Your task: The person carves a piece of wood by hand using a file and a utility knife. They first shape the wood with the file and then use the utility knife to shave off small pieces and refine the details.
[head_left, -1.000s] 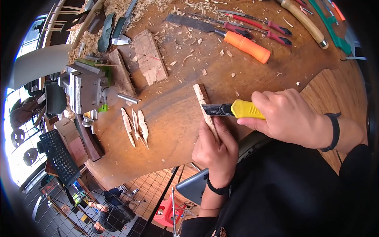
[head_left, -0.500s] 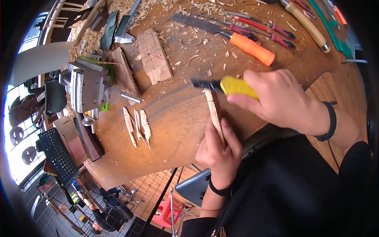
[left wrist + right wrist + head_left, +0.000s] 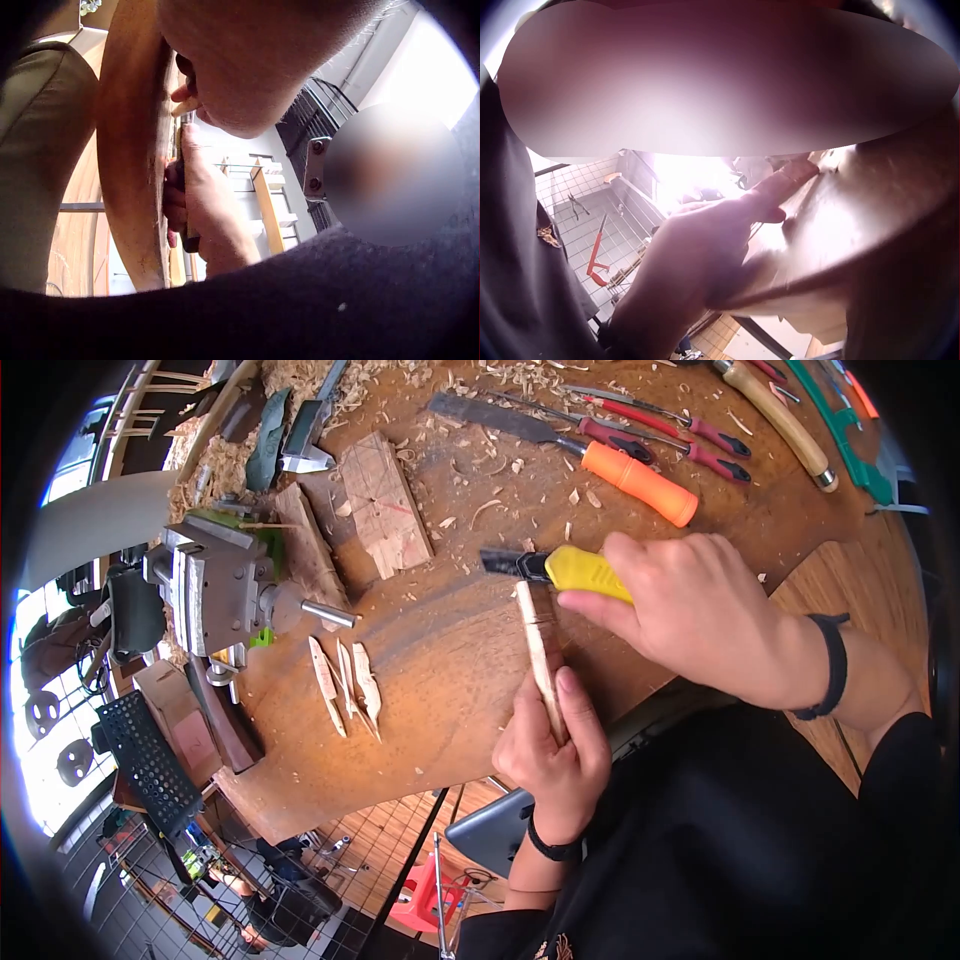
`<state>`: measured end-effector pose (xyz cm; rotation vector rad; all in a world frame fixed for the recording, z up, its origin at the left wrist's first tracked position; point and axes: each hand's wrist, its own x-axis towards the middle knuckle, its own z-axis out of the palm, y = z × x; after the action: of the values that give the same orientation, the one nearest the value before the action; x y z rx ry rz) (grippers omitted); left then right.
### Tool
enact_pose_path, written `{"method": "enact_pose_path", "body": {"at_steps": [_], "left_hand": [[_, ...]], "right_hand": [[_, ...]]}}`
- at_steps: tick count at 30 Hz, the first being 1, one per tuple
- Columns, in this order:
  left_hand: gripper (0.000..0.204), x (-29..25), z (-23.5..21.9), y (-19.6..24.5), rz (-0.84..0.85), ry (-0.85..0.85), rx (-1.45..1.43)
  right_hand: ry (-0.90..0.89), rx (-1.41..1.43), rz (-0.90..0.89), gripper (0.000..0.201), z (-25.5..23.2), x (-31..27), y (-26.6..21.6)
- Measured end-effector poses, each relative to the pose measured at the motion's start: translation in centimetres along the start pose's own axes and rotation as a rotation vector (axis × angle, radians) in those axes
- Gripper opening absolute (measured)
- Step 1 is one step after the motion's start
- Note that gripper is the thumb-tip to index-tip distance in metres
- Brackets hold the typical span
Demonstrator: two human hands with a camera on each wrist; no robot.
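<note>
- The person's right hand point(image 3: 710, 620) is clamped round the yellow handle of a snap-off utility knife point(image 3: 588, 573).
- The left hand point(image 3: 553, 750) pinches the lower part of a narrow notched wooden stick point(image 3: 538, 640) between thumb and fingers, near the workbench point(image 3: 450, 730) edge.
- The knife's dark blade lies just by the stick's far end; whether they touch cannot be told.
- Left of the stick lie thin carved wooden pieces point(image 3: 366, 682).
- Beyond sit an orange-handled chisel point(image 3: 640, 484) and a lined wooden board point(image 3: 388, 507).

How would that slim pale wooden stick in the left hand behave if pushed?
The stick is probably stiff, jutting straight from the left hand. Being slim wood, it's likely light. Its squared-looking edges suggest sliding rather than rolling.
</note>
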<state>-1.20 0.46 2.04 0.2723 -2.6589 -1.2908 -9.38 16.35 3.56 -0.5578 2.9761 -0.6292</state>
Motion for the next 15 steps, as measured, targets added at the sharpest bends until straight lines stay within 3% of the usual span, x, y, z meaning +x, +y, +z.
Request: {"method": "enact_pose_path", "body": {"at_steps": [5,8,10,15], "left_hand": [[0.020,0.3,-0.1,0.2,-0.043,0.020,-0.036],[0.021,0.6,0.0,0.1,-0.068,0.070,-0.075],[0.021,0.6,-0.2,-0.1,-0.069,0.034,-0.106],[0.019,0.6,-0.5,-0.1,-0.088,0.013,-0.126]], "right_hand": [[0.070,0.004,-0.048,0.052,0.3,0.2,0.6],[-0.002,0.108,-0.064,0.054,-0.8,-1.2,0.6],[-0.170,0.152,-0.105,0.056,-1.5,-2.0,0.5],[-0.174,0.152,-0.064,0.055,-1.7,-2.1,0.2]]}}
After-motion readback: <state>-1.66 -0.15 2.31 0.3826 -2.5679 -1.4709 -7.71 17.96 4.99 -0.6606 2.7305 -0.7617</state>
